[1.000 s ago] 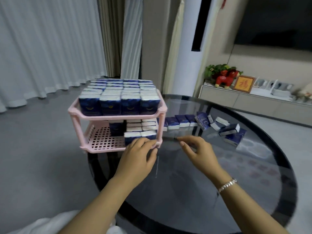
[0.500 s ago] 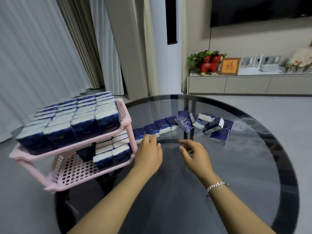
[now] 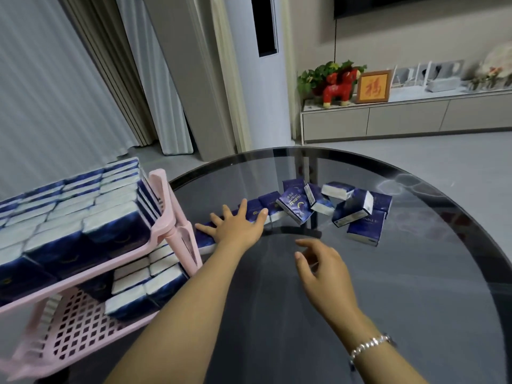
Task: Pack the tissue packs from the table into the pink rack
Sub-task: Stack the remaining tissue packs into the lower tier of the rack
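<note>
Left hand spread over the row of tissue packs beside the pink rack

The pink rack (image 3: 171,231) is cut off at left, its packs motion-blurred. Navy-and-white tissue packs (image 3: 357,214) lie jumbled on the glass tabletop (image 3: 415,286). The left hand (image 3: 235,228), its grip fully open, rests flat-fingered on the row; the right hand (image 3: 322,270) hovers, loosely curled, holding nothing.

Two bare forearms without sleeves, left hand (image 3: 237,228) without rings or other wear, right hand (image 3: 322,270) likewise unadorned, silver beaded metal bracelet (image 3: 370,345) worn snug around the right wrist, fingernails short and unpainted
</note>
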`<state>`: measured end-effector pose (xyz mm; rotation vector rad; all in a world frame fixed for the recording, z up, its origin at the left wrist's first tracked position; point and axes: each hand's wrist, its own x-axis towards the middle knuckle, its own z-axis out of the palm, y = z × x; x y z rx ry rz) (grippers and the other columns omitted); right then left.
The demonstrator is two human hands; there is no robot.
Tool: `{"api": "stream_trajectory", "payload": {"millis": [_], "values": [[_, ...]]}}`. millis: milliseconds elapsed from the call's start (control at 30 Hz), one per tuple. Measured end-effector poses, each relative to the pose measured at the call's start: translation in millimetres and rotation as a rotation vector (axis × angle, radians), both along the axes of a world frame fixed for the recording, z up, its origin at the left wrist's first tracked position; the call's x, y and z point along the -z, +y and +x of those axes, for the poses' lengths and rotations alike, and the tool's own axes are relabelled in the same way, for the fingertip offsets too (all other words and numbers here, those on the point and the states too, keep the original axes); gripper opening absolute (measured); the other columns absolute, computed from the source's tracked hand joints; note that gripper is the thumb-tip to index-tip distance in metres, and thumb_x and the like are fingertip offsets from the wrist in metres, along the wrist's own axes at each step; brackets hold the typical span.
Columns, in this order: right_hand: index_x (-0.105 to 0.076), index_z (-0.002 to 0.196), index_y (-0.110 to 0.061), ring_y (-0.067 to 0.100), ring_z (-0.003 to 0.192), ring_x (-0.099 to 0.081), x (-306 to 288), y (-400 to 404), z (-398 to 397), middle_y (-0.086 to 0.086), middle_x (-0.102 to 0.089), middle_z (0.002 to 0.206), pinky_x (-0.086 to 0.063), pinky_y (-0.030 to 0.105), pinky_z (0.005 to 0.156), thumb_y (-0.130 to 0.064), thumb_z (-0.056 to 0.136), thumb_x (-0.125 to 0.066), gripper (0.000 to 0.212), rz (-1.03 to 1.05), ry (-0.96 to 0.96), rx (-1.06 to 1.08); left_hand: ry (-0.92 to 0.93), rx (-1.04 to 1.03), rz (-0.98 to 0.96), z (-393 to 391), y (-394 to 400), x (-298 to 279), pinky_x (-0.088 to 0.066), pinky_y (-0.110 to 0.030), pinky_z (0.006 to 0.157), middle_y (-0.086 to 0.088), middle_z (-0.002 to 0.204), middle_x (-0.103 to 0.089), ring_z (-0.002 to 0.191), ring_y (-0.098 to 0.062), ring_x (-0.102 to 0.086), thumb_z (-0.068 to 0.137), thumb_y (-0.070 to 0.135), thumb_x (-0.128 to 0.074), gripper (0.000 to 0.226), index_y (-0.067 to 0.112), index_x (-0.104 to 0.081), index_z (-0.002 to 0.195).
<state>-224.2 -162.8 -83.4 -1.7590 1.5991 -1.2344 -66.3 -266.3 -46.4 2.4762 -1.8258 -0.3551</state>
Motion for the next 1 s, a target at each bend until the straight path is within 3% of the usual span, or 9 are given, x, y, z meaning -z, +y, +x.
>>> {"api": "stream_trajectory", "payload": {"millis": [133,300,567,733,1000], "values": [[-0.059,0.111,-0.023,0.014,0.086,-0.053,-1.1,0.2,2.5,-0.011,-0.055,0.08,-0.042,0.026,0.074,-0.023,0.091,-0.054,0.021,0.015,-0.057,0.041,-0.022,0.03,-0.009,-5.7,-5.2,-1.2,0.01,-0.072,0.106,-0.009,0.16,-0.009,0.144,-0.042,-0.005,0.083,0.079,-0.014,0.075,0.045,-0.006,0.149],[-0.059,0.109,-0.026,0.014,0.089,-0.055,-2.3,0.6,1.4,-0.012,-0.056,0.081,-0.045,0.028,0.077,-0.023,0.091,-0.053,0.02,0.05,-0.12,0.065,0.051,-0.048,0.049,-18.7,-19.6,-10.1,0.012,-0.074,0.103,-0.013,0.16,-0.009,0.144,-0.045,0.001,0.076,0.086,-0.011,0.083,0.045,-0.014,0.148],[-0.059,0.11,-0.023,0.016,0.088,-0.055,-2.5,-0.5,2.1,-0.011,-0.055,0.082,-0.046,0.029,0.077,-0.019,0.09,-0.054,0.021,0.055,-0.141,0.089,0.049,-0.097,0.13,-26.4,-26.3,-12.1,0.01,-0.076,0.1,-0.017,0.156,-0.013,0.141,-0.049,-0.005,0.075,0.086,-0.025,0.085,0.041,-0.023,0.147],[-0.057,0.113,-0.023,0.018,0.094,-0.054,-5.6,-1.5,-3.2,-0.008,-0.055,0.087,-0.048,0.036,0.081,-0.018,0.089,-0.053,0.025,0.017,-0.183,0.196,0.056,-0.078,0.111,-34.9,-8.9,-11.5,0.01,-0.075,0.103,-0.015,0.154,-0.018,0.139,-0.048,-0.009,0.077,0.084,-0.027,0.08,0.04,-0.029,0.144],[-0.06,0.113,-0.02,0.02,0.103,-0.047,-6.8,-3.6,-18.0,-0.004,-0.053,0.099,-0.044,0.036,0.088,-0.016,0.089,-0.053,0.026,-0.06,-0.15,0.347,0.097,-0.015,0.104,-64.8,51.9,-10.3,0.013,-0.073,0.103,-0.016,0.153,-0.02,0.14,-0.049,-0.007,0.08,0.08,-0.028,0.074,0.039,-0.034,0.141]]}}
